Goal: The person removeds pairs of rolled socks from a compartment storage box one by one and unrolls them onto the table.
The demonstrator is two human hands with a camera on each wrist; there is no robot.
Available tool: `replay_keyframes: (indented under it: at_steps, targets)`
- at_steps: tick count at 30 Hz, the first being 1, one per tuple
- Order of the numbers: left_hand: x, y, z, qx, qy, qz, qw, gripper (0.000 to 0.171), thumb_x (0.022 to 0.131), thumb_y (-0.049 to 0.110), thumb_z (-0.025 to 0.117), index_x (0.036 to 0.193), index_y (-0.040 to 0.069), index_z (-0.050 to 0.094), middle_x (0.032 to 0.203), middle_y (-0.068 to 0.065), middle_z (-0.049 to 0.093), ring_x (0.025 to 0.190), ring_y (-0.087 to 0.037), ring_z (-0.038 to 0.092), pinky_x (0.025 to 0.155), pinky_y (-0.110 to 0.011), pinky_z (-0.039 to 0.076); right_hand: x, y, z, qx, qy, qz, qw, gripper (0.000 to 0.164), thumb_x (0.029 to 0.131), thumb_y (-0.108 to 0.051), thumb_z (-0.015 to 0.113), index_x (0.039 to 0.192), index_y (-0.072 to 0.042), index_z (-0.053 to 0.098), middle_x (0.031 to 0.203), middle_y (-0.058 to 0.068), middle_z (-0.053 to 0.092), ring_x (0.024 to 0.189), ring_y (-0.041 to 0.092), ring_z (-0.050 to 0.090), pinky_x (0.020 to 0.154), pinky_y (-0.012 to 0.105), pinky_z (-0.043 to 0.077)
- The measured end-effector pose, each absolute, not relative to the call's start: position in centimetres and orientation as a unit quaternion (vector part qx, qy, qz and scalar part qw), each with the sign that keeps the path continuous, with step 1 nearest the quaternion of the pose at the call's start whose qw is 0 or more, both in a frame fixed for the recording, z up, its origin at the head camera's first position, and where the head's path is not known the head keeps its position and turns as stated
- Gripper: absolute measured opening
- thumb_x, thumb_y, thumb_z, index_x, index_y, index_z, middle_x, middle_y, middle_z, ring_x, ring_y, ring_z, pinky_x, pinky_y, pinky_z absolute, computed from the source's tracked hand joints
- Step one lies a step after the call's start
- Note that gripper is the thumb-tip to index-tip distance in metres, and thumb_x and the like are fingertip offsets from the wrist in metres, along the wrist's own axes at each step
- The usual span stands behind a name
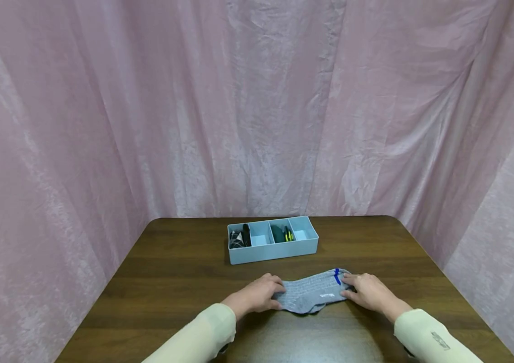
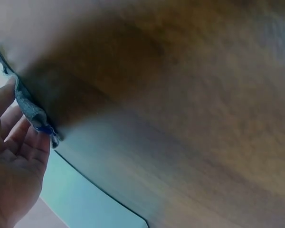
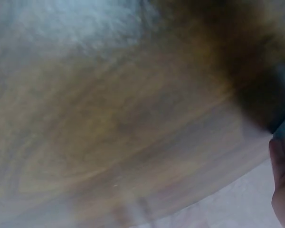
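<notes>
A pair of grey socks (image 1: 308,292), one laid over the other, lies stretched out near the front middle of the table in the head view. White lettering and a blue stripe show on the upper sock. My left hand (image 1: 259,294) pinches the left end between thumb and fingers. In the left wrist view that hand (image 2: 21,142) has the thumb on one side of the sock edge (image 2: 31,109) and the fingers on the other. My right hand (image 1: 370,292) grips the other end, close to the blue stripe. Only part of that hand (image 3: 284,175) enters the right wrist view.
Behind the socks stands a light blue divided box (image 1: 275,250). Its leftmost compartment holds dark checked cloth (image 1: 236,240) and a black item (image 1: 246,235). Another holds a dark green item (image 1: 277,234) and a black-and-yellow one (image 1: 288,235). Pink curtains (image 1: 238,111) hang behind the wooden table (image 1: 170,282).
</notes>
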State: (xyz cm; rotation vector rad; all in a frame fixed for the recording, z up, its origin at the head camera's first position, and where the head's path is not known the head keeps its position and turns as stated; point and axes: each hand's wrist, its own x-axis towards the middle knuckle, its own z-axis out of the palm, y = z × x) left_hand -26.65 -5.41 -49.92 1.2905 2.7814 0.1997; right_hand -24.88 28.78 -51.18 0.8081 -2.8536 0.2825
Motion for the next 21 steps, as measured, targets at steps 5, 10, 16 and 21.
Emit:
replay_keyframes:
  at_steps: [5,10,16,21]
  targets:
    - [-27.6,-6.0,-50.1,0.426,0.901,0.071,0.03,0.037,0.089,0.024,0.076,0.124,0.011,0.07,0.13,-0.002,0.061,0.117,-0.016,0.053,0.101,-0.026,0.043,-24.2,28.8,-51.3,0.241,-0.962,0.088,0.098,0.046,0.086,-0.04,0.075,0.113,-0.003,0.075,0.11,0.012,0.073,0.097,0.034,0.07,0.082,0.049,0.054]
    - [-28.5,-6.4,-50.3,0.429,0.9,0.074,0.01,0.036,0.09,0.019,0.075,0.123,0.007,0.069,0.131,-0.007,0.061,0.121,-0.02,0.054,0.104,-0.029,0.042,-23.5,29.0,-51.4,0.233,-0.96,0.098,0.123,0.042,0.083,-0.041,0.077,0.108,-0.007,0.077,0.103,0.008,0.075,0.089,0.03,0.072,0.076,0.047,0.055]
    - [-29.3,-6.4,-50.4,0.409,0.909,0.075,-0.008,0.035,0.089,0.018,0.076,0.121,0.005,0.07,0.13,-0.009,0.062,0.121,-0.024,0.055,0.103,-0.032,0.042,-23.0,29.1,-51.3,0.241,-0.952,0.115,0.149,0.035,0.084,-0.039,0.077,0.103,-0.01,0.079,0.098,0.005,0.076,0.086,0.027,0.072,0.074,0.046,0.055]
    - [-29.3,-6.1,-50.5,0.367,0.926,0.083,-0.021,0.03,0.089,0.017,0.074,0.118,0.007,0.072,0.126,-0.007,0.065,0.118,-0.024,0.057,0.101,-0.035,0.044,-22.7,28.7,-50.6,0.237,-0.951,0.153,0.127,0.028,0.084,-0.036,0.078,0.098,-0.011,0.079,0.092,0.001,0.076,0.084,0.02,0.072,0.072,0.04,0.056]
